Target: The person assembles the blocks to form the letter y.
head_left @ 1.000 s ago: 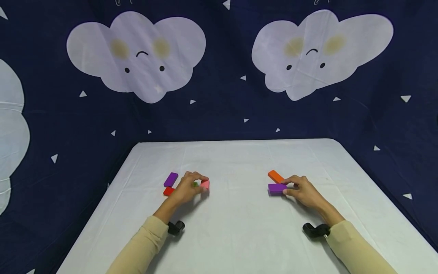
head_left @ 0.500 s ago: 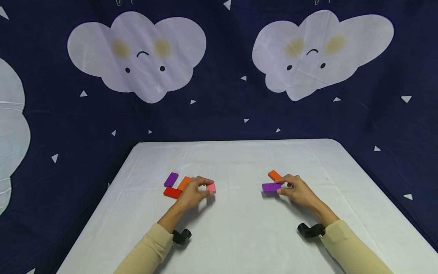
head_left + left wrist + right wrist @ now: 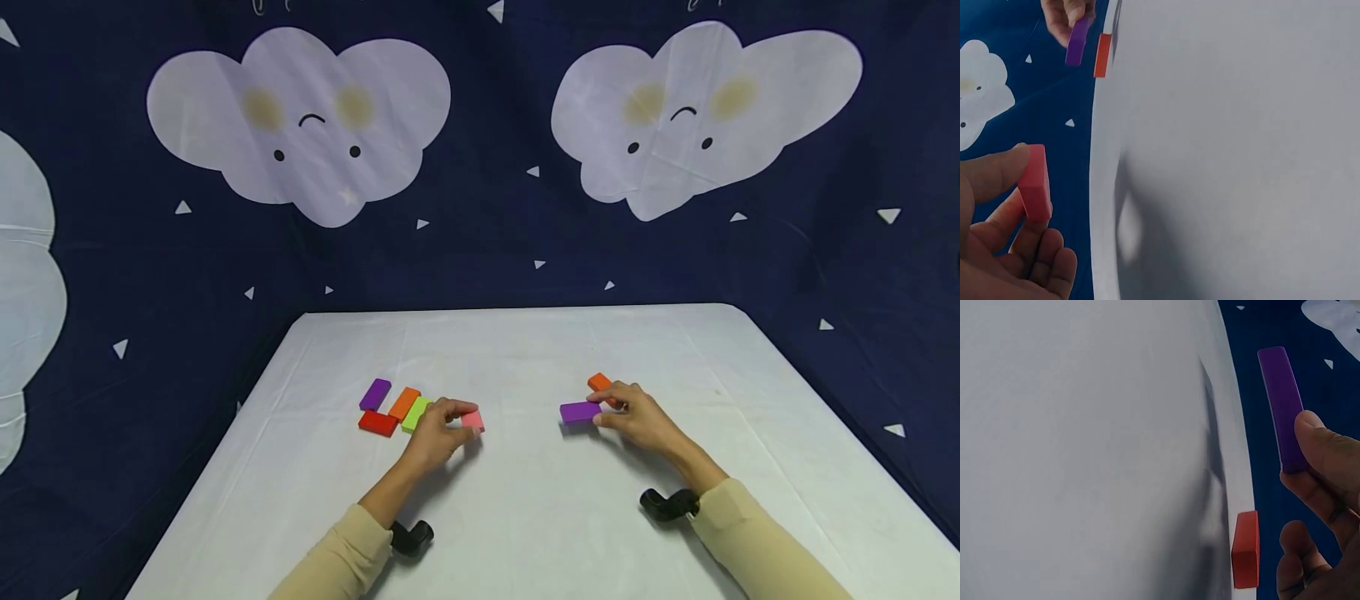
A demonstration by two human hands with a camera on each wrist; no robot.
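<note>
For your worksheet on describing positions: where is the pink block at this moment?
In the head view, the pink block is pinched in the left hand, left of the table's middle, just right of the lime-green block.

A white bench with a wide open stretch down its middle, between the left hand and the right hand. The far half of the bench is open too. On the left, four flat blocks lie clustered: purple block, orange block, green block and red block, blocking the way just beside the left hand. On the right, another orange block lies just behind the right hand.
</note>
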